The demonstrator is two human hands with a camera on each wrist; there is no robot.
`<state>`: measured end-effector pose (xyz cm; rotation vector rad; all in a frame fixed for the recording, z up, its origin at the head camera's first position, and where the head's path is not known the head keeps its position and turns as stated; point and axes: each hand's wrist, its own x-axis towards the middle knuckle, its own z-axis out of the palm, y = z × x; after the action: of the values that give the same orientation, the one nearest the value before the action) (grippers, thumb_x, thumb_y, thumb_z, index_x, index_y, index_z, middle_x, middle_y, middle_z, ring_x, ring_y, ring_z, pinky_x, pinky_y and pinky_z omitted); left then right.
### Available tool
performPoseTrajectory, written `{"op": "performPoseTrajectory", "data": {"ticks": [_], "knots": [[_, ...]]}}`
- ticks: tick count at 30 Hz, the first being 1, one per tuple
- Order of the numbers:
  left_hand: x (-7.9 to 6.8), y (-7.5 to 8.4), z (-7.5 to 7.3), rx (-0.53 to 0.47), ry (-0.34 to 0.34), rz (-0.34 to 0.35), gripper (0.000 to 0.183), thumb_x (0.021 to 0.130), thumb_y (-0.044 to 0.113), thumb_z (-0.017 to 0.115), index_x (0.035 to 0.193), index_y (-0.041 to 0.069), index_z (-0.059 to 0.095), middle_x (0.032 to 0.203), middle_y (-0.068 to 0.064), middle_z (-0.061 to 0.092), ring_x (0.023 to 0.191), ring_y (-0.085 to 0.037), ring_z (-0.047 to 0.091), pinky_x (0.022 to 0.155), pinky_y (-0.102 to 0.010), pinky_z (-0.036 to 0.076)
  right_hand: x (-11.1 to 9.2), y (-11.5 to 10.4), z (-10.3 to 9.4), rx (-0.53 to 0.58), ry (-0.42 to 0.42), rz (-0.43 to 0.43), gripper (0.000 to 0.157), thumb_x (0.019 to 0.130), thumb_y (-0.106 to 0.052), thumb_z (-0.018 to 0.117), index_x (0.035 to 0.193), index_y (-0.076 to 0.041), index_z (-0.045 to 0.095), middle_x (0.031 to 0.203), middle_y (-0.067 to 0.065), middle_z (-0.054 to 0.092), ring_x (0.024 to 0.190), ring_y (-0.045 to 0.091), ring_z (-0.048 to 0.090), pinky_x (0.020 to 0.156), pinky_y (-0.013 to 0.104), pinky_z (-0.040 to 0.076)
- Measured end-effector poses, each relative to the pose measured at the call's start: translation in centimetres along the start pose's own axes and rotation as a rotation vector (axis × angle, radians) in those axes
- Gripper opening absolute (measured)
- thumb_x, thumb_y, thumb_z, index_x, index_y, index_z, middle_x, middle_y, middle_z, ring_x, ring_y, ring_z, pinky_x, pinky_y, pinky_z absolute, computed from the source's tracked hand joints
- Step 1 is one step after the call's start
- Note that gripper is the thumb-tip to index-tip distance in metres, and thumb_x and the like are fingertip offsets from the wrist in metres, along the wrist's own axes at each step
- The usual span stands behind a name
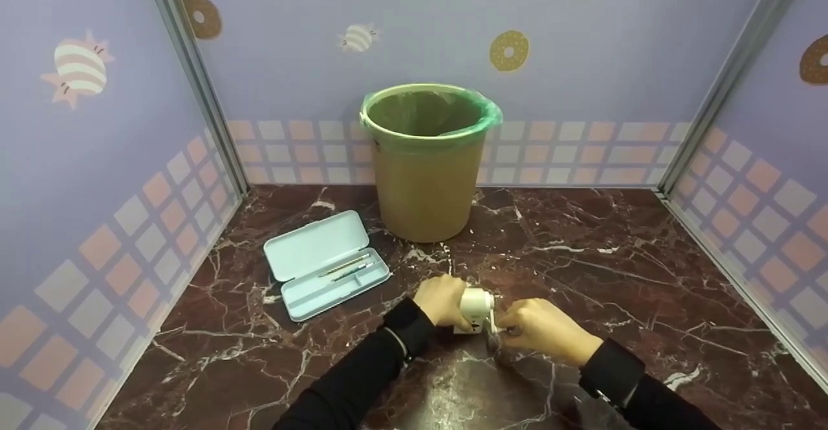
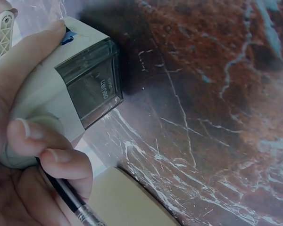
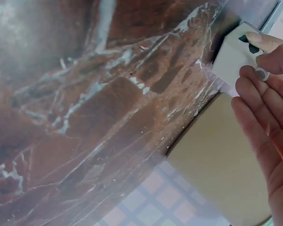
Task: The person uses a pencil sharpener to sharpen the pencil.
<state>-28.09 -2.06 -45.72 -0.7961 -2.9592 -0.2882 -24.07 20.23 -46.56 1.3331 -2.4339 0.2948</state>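
Note:
A white crank pencil sharpener (image 1: 475, 310) with a dark see-through shavings drawer (image 2: 92, 84) is on the marbled table. My left hand (image 1: 441, 301) grips its body, the thumb across the top. Under the curled left fingers in the left wrist view, a dark pencil (image 2: 68, 195) points at the sharpener's round end; its tip is hidden. On the opposite side is the pale crank arm (image 2: 5, 37). My right hand (image 1: 546, 330) pinches the small crank knob (image 3: 261, 74) between thumb and fingers.
To the left lies an open light-blue pencil case (image 1: 317, 242) with a few pencils (image 1: 346, 267) in its tray. Behind the hands a tan bin (image 1: 427, 187) with a green liner (image 1: 490, 112) stands near the back wall. Panels enclose the table on both sides.

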Motion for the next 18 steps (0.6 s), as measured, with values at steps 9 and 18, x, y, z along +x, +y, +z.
{"op": "performPoseTrajectory", "data": {"ticks": [9,18], "knots": [[0.0,0.2,-0.4,0.048,-0.021,-0.004,0.045,0.058,0.039,0.095,0.085,0.013,0.071,0.082,-0.003,0.075,0.072,-0.019,0.068,0.060,-0.036,0.054,0.4,-0.1,-1.2,-0.057,0.034,-0.057,0.020,0.071,-0.015,0.087,0.073,-0.020,0.067,0.064,-0.007,0.061,0.059,0.002,0.051,0.054,0.020,0.043],[0.0,0.2,-0.2,0.033,-0.028,-0.001,0.045,0.057,0.037,0.096,0.085,0.013,0.071,0.082,-0.003,0.075,0.073,-0.020,0.070,0.060,-0.036,0.055,0.7,0.1,-2.7,-0.077,0.046,-0.059,0.019,0.070,-0.013,0.087,0.087,-0.014,0.079,0.077,-0.004,0.074,0.065,0.007,0.064,0.061,0.022,0.053]]}}
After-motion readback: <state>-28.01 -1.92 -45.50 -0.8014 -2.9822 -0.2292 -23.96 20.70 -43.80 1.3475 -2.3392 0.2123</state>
